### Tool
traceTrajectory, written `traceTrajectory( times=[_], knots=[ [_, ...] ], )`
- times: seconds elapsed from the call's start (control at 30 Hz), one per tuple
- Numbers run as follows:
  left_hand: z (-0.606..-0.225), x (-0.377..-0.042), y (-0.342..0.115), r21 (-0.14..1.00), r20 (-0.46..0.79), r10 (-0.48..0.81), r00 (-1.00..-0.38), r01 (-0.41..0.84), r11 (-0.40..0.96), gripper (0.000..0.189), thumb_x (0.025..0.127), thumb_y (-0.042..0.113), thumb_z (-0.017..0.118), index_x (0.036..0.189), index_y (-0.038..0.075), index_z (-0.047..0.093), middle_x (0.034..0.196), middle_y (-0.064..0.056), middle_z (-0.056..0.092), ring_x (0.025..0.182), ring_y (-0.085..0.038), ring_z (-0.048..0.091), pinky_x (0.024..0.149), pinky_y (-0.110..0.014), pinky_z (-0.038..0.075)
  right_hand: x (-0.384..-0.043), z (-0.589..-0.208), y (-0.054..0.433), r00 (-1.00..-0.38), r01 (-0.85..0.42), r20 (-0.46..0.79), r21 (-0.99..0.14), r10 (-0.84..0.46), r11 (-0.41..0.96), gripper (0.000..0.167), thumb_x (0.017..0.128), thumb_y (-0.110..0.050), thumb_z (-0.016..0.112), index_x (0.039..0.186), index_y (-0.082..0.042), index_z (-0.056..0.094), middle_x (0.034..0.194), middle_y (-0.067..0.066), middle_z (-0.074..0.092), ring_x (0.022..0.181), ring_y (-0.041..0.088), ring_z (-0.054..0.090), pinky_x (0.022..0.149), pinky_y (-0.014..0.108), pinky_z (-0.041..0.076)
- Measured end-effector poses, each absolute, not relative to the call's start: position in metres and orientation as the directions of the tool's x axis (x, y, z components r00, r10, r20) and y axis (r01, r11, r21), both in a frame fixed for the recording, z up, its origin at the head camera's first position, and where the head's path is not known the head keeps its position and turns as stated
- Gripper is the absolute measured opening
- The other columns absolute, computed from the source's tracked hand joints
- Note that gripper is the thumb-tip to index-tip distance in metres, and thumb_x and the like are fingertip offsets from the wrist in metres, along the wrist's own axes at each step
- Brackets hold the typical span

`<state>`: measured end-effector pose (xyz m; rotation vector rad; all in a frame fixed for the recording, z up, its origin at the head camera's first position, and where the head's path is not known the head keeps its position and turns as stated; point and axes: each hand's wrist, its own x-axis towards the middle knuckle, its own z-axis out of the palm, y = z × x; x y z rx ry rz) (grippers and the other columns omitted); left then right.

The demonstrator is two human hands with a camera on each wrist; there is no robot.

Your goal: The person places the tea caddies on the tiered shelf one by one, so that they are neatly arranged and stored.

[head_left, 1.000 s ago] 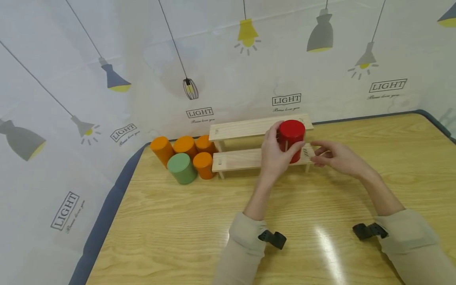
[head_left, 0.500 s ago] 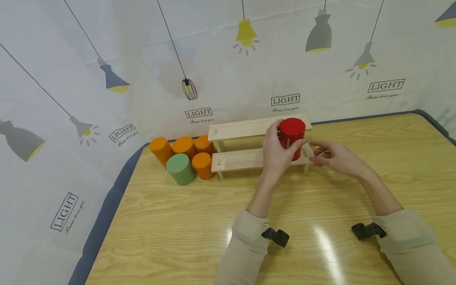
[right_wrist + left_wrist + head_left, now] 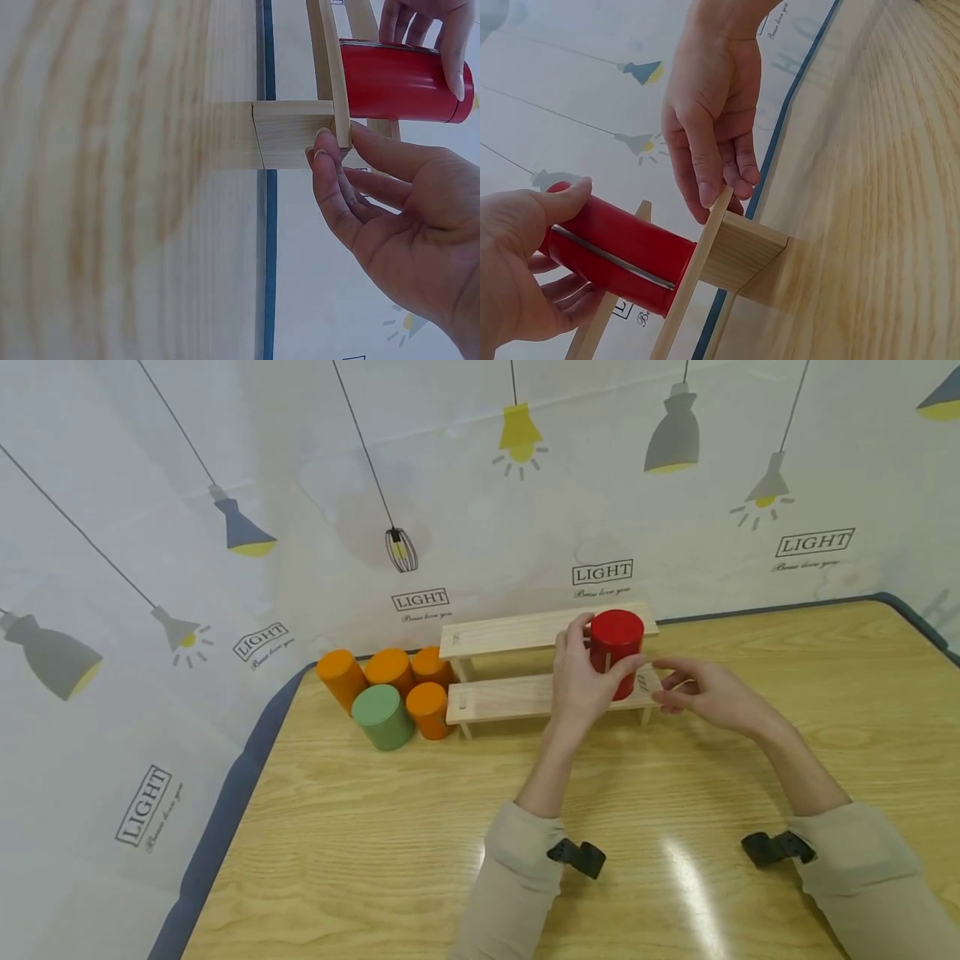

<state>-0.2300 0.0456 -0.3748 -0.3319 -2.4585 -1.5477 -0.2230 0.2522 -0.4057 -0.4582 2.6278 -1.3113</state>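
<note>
Upright on the lower board of a two-step wooden shelf (image 3: pixel 502 696) stands a red cylindrical tin (image 3: pixel 618 631). My left hand (image 3: pixel 581 685) grips it from the left, thumb in front and fingers round the far side. In the left wrist view, a silvery line runs down the side of the tin (image 3: pixel 622 247), and its base meets the board. My right hand (image 3: pixel 708 692) pinches the right end of that board. The right wrist view shows its thumb above the board and fingers below, near the support leg (image 3: pixel 292 131).
Left of the shelf, several orange cylinders (image 3: pixel 428 710) and a green one (image 3: pixel 383 717) stand close together. The upper board (image 3: pixel 517 635) runs behind the lower one. A printed cloth (image 3: pixel 480 510) hangs behind the wooden table (image 3: pixel 360 843).
The left hand and red tin have shifted very slightly to the right along the lower board. My right hand keeps its place at the board's end.
</note>
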Motion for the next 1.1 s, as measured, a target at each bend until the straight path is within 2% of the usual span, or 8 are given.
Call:
traceTrajectory(
  times=[0.3, 0.6, 1.1],
  knots=[
    [-0.373, -0.226, 0.032, 0.878, 0.305, 0.065, -0.950, 0.307, 0.368, 0.072, 0.086, 0.028, 0.083, 0.145, 0.008, 0.047, 0.133, -0.010, 0.054, 0.121, -0.023, 0.052, 0.095, -0.034, 0.050, -0.223, -0.408, 0.253, -0.940, -0.190, -0.020, -0.798, -0.341, 0.572, 0.059, 0.102, -0.016, 0.062, 0.149, 0.009, 0.037, 0.120, 0.026, 0.062, 0.096, 0.032, 0.070, 0.087, 0.048, 0.056],
    [-0.379, -0.227, 0.014, 0.894, 0.336, 0.120, -0.934, 0.357, 0.271, 0.066, 0.089, 0.018, 0.079, 0.143, 0.000, 0.047, 0.131, -0.019, 0.056, 0.121, -0.033, 0.052, 0.101, -0.046, 0.048, -0.225, -0.410, 0.254, -0.942, -0.187, -0.022, -0.796, -0.336, 0.576, 0.059, 0.101, -0.016, 0.063, 0.149, 0.008, 0.038, 0.119, 0.026, 0.063, 0.095, 0.031, 0.070, 0.084, 0.043, 0.057],
    [-0.379, -0.231, -0.030, 0.865, 0.389, 0.180, -0.903, 0.426, 0.266, 0.063, 0.090, 0.023, 0.078, 0.141, -0.001, 0.049, 0.129, -0.019, 0.059, 0.118, -0.030, 0.055, 0.100, -0.047, 0.049, -0.225, -0.410, 0.255, -0.937, -0.186, -0.017, -0.822, -0.350, 0.538, 0.060, 0.101, -0.012, 0.064, 0.148, 0.010, 0.036, 0.116, 0.025, 0.064, 0.093, 0.031, 0.070, 0.082, 0.038, 0.059]
  ],
)
